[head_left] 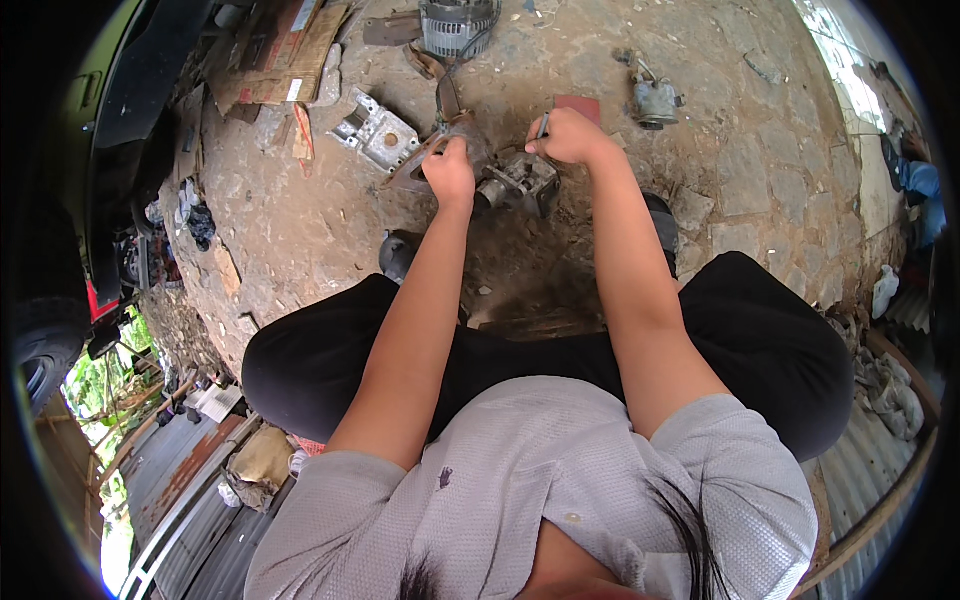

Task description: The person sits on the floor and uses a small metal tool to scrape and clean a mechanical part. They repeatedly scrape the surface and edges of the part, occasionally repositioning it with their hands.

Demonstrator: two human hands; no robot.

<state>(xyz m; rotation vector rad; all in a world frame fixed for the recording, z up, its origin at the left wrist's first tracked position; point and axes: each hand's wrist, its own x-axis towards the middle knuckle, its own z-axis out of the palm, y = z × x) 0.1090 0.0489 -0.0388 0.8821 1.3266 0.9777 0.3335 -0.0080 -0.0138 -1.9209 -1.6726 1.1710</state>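
My left hand (450, 172) is closed in a fist just over the edge of a rusty brown metal casting (466, 136). A small dark bit shows at its fingers, but what it holds, if anything, I cannot make out. My right hand (568, 137) is closed on a short, thin grey metal rod (543, 126) that points up from the fingers. Below that hand, a greasy grey metal housing (530, 182) with a round pipe-like end lies on the ground against the rusty casting. A pale cast-metal part (385, 138) with a round hole lies left of my left hand.
A finned alternator-like unit (458, 28) stands at the far side. To the right sits a small grey metal canister-like part (654, 100), near a flat red piece (578, 108). Flattened cardboard (290, 60) lies far left, beside a parked vehicle (110, 120). The stone ground (750, 150) is uneven.
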